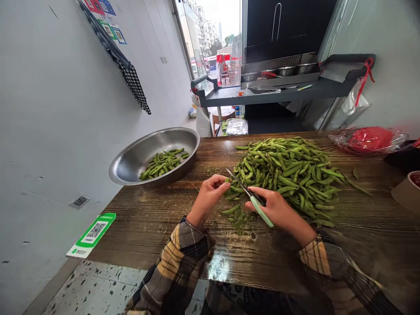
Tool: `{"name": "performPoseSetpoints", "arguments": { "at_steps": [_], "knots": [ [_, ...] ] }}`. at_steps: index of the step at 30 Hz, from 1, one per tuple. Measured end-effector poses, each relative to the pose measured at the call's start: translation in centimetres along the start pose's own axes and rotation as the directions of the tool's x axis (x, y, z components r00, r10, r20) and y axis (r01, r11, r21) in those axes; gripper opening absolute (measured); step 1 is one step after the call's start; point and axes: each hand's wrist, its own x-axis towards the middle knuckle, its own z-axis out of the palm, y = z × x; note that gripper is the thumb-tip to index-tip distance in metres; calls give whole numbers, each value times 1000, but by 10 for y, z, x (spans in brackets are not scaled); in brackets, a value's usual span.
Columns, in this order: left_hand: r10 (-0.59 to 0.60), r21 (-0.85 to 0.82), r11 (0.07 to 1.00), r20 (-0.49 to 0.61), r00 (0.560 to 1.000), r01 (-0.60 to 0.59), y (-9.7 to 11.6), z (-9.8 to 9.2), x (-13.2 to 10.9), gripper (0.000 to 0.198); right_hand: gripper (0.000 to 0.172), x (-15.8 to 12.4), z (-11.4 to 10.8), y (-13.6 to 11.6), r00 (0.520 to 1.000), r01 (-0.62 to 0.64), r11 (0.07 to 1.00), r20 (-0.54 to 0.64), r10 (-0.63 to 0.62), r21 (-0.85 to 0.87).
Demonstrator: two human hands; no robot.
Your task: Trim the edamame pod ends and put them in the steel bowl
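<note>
My left hand (210, 192) pinches a green bean pod (229, 180) by one end, just above the wooden table (157, 218). My right hand (275, 209) is closed round a pair of scissors (251, 197) with pale green handles. The blades point up-left and meet the pod's tip. A big heap of green pods (292, 173) lies right behind both hands. A few loose pods and cut tips (234, 214) lie on the table between my wrists.
A wide steel basin (131, 164) holding several pods sits at the table's left corner, overhanging the edge. A red item in a clear bag (369, 139) lies at the far right, beside a brown bowl (407, 192). A dark cart with steel pans (278, 83) stands beyond the table.
</note>
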Motion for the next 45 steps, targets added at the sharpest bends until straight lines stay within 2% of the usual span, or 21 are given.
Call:
{"name": "performPoseSetpoints", "arguments": {
  "at_steps": [3, 6, 10, 16, 22, 31, 36, 40, 43, 45],
  "knots": [
    [-19, -196, 981, -95, 995, 0, -1, 1, 2, 24, 56, 1, -1, -1, 998, -53, 998, -38, 52, -16],
    [-56, -411, 912, -121, 991, 2, 1, 0, 2, 27, 57, 0, 0, -1, 998, -44, 998, -51, 42, -34],
    [-66, -506, 862, -129, 990, -8, 3, 0, 2, 29, 56, -1, 4, 2, 999, -6, 999, -52, 4, -48],
    [-58, -476, 879, -37, 998, 33, -2, 8, -1, 27, 57, -1, 7, 2, 998, 23, 999, -50, -24, -34],
    [-83, -440, 893, 55, 995, 98, -8, 16, -3, 27, 49, -2, 8, 0, 993, 26, 1000, -116, -27, -16],
    [-86, -391, 918, -52, 995, 59, 0, 12, 0, 33, 55, -2, 7, -3, 996, -1, 1000, -93, 0, -9],
    [-72, -366, 930, -91, 993, 34, 2, 9, 1, 31, 47, -2, 8, -3, 994, 67, 998, -91, -68, -10],
    [-12, -323, 946, -141, 990, -34, -1, 4, 4, 28, 42, -2, 10, -2, 994, 107, 994, -31, -107, 1],
    [30, -281, 956, -195, 980, -85, -4, 1, 7, 27, 36, -2, 9, -2, 994, 104, 994, 23, -104, 20],
    [34, -293, 952, -202, 979, -93, -6, -1, 8, 26, 38, -1, 8, -2, 998, 67, 997, 6, -68, 31]
  ]
}}
